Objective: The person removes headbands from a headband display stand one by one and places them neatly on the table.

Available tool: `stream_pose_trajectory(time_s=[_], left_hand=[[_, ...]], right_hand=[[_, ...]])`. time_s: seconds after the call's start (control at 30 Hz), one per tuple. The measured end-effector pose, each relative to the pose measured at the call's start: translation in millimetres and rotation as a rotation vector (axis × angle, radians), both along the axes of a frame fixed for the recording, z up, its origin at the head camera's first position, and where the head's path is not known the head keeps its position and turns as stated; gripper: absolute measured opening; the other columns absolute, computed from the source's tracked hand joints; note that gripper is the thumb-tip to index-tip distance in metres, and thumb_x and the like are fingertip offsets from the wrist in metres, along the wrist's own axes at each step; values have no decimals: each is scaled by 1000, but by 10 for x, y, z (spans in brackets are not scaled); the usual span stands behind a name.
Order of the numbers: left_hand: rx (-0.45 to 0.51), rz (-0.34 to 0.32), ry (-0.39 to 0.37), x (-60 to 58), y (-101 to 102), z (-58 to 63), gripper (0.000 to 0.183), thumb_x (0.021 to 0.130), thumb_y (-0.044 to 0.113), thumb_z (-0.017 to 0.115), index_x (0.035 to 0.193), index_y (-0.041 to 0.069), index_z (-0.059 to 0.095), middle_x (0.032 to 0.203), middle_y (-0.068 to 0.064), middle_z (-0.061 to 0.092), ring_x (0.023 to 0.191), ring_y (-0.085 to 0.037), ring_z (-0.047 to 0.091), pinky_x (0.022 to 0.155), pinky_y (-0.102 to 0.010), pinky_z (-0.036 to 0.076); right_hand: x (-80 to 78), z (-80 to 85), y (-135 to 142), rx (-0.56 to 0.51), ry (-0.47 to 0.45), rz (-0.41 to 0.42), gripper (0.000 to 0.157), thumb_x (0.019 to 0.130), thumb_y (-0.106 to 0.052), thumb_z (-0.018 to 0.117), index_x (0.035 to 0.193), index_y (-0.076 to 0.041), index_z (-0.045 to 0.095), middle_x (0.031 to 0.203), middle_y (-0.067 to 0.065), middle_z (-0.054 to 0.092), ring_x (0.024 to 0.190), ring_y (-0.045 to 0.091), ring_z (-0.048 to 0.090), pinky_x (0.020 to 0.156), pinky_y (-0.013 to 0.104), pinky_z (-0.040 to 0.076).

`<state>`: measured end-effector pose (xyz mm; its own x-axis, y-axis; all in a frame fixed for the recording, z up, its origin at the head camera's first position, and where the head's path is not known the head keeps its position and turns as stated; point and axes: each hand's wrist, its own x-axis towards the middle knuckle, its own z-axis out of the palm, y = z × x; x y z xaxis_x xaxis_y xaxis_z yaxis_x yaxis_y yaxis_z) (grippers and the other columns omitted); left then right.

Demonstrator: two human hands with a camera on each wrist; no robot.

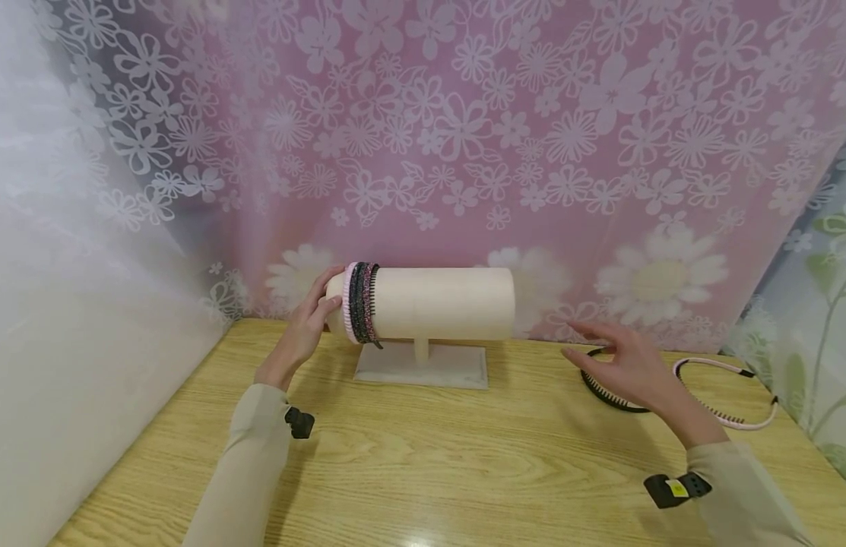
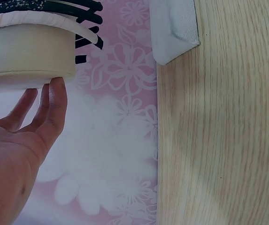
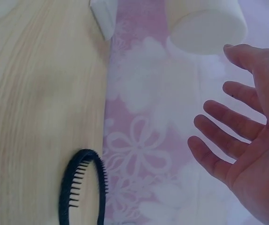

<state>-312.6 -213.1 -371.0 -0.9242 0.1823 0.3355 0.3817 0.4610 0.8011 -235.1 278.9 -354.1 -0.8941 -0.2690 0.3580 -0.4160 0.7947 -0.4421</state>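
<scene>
A cream cylinder-shaped headband stand (image 1: 443, 302) stands on a flat pale base (image 1: 423, 366). Round its left end sit several headbands side by side: a pale pink one (image 1: 349, 304), then dark speckled ones (image 1: 359, 304) and a reddish glittery one (image 1: 370, 292). My left hand (image 1: 305, 327) holds that left end, thumb in front and fingers at the far side. The left wrist view shows its fingertips (image 2: 57, 91) against the end's rim. My right hand (image 1: 624, 365) hovers with fingers spread and nothing in it, over a black toothed headband (image 1: 610, 399) that it partly hides in the head view.
Farther right on the wooden table (image 1: 423, 463) lies a pink headband (image 1: 744, 425) with comb teeth. A pink flowered curtain (image 1: 464, 137) hangs right behind the stand. White sheeting (image 1: 87, 304) borders the left side, and leaf-patterned fabric (image 1: 826, 334) the right.
</scene>
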Motion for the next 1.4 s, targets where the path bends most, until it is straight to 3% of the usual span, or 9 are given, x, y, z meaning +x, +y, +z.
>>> stream_pose_trajectory(time_s=[0.3, 0.57, 0.83, 1.07, 1.4], left_hand=[[6, -5, -1, 1, 4, -5, 51, 109, 48, 38, 159, 45, 28, 158, -9, 44, 117, -38, 60, 87, -59, 54], [-24, 5, 5, -2, -3, -3, 52, 109, 50, 37, 160, 45, 26, 160, -9, 42, 117, -38, 60, 86, -54, 55], [-23, 7, 6, -3, -7, -11, 52, 109, 51, 37, 159, 47, 26, 159, -8, 43, 117, -38, 61, 86, -55, 56], [-23, -6, 2, -9, -8, -5, 52, 109, 51, 37, 159, 47, 25, 159, -10, 43, 119, -38, 60, 87, -54, 56], [-13, -10, 14, -4, -7, 3, 52, 109, 47, 38, 160, 43, 26, 160, -9, 42, 119, -38, 60, 85, -50, 57]], right_hand=[[-9, 135, -125, -20, 50, 38, 51, 98, -33, 70, 144, -13, 60, 137, 21, 65, 111, 40, 69, 85, 56, 58], [-59, 263, -236, -13, 104, 69, 51, 97, -31, 71, 143, -11, 61, 139, 19, 64, 117, 41, 65, 87, 56, 57], [-144, 346, -336, -7, 221, 116, 48, 93, -26, 76, 138, -11, 66, 131, 15, 69, 110, 35, 67, 84, 54, 58], [-175, 424, -454, -43, 237, 141, 49, 91, -22, 79, 137, -11, 67, 131, 13, 68, 113, 35, 66, 86, 54, 57], [-260, 497, -625, -53, 335, 209, 50, 83, -11, 84, 131, -4, 69, 125, 16, 70, 108, 35, 68, 80, 52, 57]])
